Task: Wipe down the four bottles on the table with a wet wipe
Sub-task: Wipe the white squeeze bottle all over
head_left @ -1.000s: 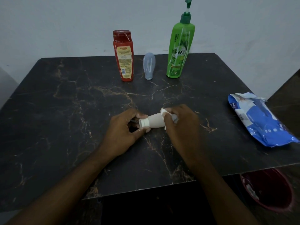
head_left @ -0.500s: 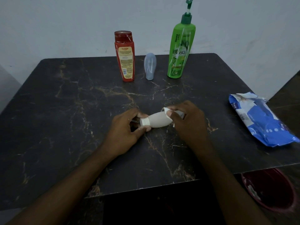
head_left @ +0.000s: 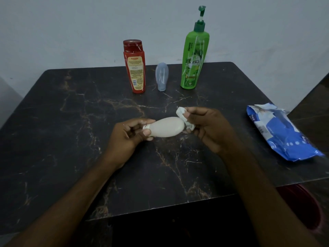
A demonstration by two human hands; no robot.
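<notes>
Near the middle of the counter (head_left: 71, 157), the left hand (head_left: 128, 134) curls its fingers and thumb round the cap end of the white bottle (head_left: 165, 126). The bottle is held on its side, cap toward 9 o'clock and base toward 3 o'clock; whether it rests on the counter I cannot tell. The right hand (head_left: 211, 129) pinches the bunched wet wipe (head_left: 183, 118) in closed fingers against the bottle's base.

A second ago the wipe covered the bottle's middle. It has since slid toward 3 o'clock, off to the base, leaving the body bare. That reads as one full stroke made along this bottle, so it is probably nearly done.

Counted:
- One dark red bin (head_left: 306, 207) below the counter's edge at 5 o'clock.
- One wipe.
- One blue wipes pack (head_left: 277, 132) at 3 o'clock.
- Four bottles: the white one in hand, and three in a row at 12 o'clock, namely a red bottle (head_left: 135, 68), a small grey-blue bottle (head_left: 161, 76) and a green pump bottle (head_left: 194, 57).
</notes>
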